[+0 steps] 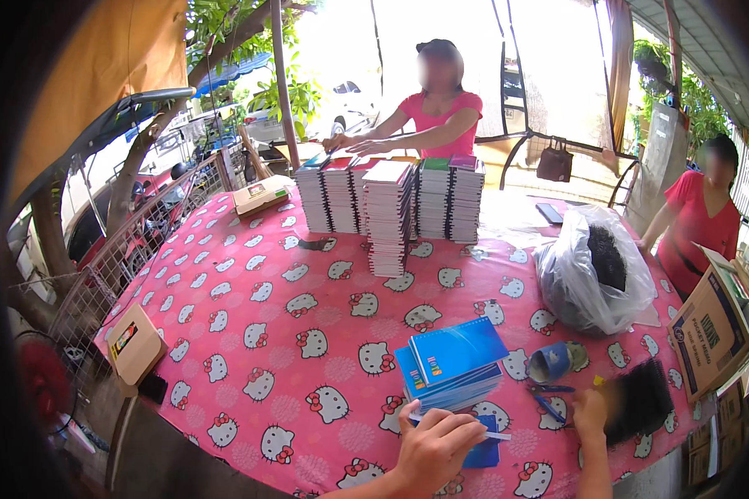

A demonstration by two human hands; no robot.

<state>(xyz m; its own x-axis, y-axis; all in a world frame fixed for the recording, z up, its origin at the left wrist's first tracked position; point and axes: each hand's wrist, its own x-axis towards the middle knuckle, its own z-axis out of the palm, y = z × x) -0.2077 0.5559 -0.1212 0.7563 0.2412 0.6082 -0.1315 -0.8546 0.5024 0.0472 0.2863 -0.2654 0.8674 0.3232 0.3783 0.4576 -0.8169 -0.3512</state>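
My left hand point(437, 445) is closed round an unbound notebook with a blue cover point(484, 453), its white page edges showing beside my fingers. Just beyond it rises a stack of blue-covered notebooks point(458, 353), the top ones lying slightly askew. My right hand point(591, 413) has its fingers curled at the left edge of a pile of black binding coils point(641, 403); what they grip is too small to make out. Blue-handled pliers point(549, 403) lie between my hands, close to a blue-and-grey roll-shaped thing point(551, 362).
Spiral-bound notebooks point(387, 220) stand in tall stacks at the far side, where a person in pink point(441, 116) reaches over them. A clear plastic bag point(591, 274) of black coils sits at right, near another person point(699, 216) and a cardboard box point(711, 333). Pink patterned cloth point(308, 391) covers the table.
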